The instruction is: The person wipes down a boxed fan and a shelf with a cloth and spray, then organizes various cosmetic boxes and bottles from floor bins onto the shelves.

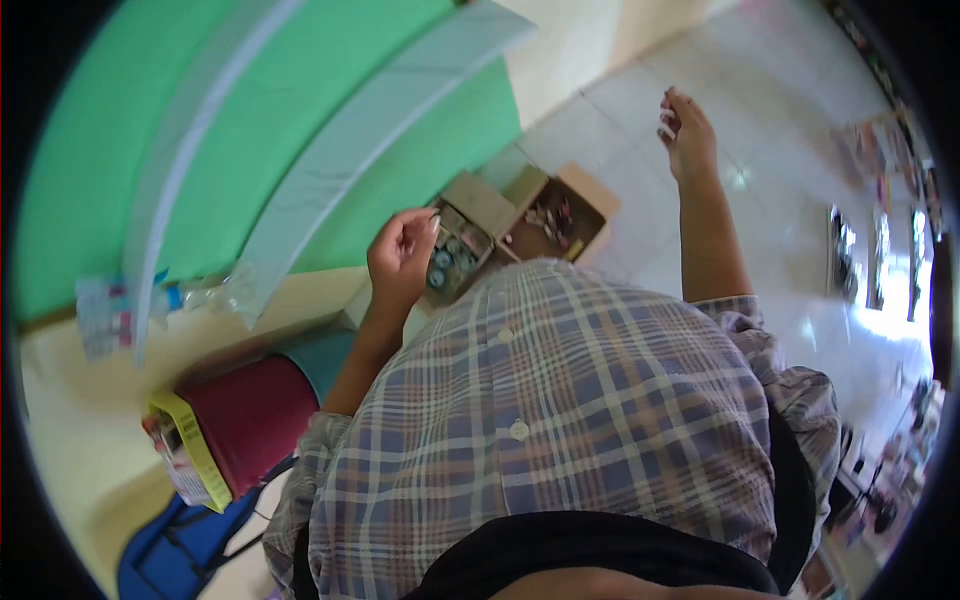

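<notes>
My left hand is raised in front of my plaid shirt, its fingers curled in with thumb and forefinger pinched together; I can make out nothing in it. It hovers just left of an open cardboard box on the floor that holds small reddish items, and of a second open carton with round lids in it. My right hand is stretched out over the pale floor tiles, to the right of the boxes, fingers loosely apart and empty.
A green wall with pale stripes fills the upper left. At the lower left stand a maroon stool, a yellow packet and a blue frame. Plastic bottles lie by the wall. Cluttered goods line the right edge.
</notes>
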Available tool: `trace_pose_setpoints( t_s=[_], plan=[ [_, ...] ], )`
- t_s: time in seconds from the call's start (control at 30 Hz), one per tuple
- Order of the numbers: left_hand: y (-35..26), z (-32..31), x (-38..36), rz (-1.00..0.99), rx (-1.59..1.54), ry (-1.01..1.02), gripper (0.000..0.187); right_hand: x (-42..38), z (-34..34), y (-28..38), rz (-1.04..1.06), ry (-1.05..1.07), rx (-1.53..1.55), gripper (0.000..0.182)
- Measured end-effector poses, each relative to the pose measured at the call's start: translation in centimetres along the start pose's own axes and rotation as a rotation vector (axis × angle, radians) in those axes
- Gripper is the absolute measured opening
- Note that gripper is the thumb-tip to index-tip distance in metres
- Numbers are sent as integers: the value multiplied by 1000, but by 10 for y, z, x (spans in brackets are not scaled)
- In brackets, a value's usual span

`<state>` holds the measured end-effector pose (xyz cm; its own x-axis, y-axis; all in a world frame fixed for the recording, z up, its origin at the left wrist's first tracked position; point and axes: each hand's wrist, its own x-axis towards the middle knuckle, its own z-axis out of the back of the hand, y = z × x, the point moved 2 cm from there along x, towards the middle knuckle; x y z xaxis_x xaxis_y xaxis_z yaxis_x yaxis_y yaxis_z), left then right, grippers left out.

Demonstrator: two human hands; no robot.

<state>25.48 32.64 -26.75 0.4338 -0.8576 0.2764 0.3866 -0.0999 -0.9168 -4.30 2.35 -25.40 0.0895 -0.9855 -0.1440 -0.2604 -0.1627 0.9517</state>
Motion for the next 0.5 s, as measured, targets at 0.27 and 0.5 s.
trace_pose_setpoints(
  t_s=[0.27,0.5],
  plan=[
    [150,16,-173,810,370,315,28,-117,122,-156,-646,-226,-350,27],
    [171,-49,-138,491,280,456,18,-147,77,-198,-305,274,-1138,23]
  ],
)
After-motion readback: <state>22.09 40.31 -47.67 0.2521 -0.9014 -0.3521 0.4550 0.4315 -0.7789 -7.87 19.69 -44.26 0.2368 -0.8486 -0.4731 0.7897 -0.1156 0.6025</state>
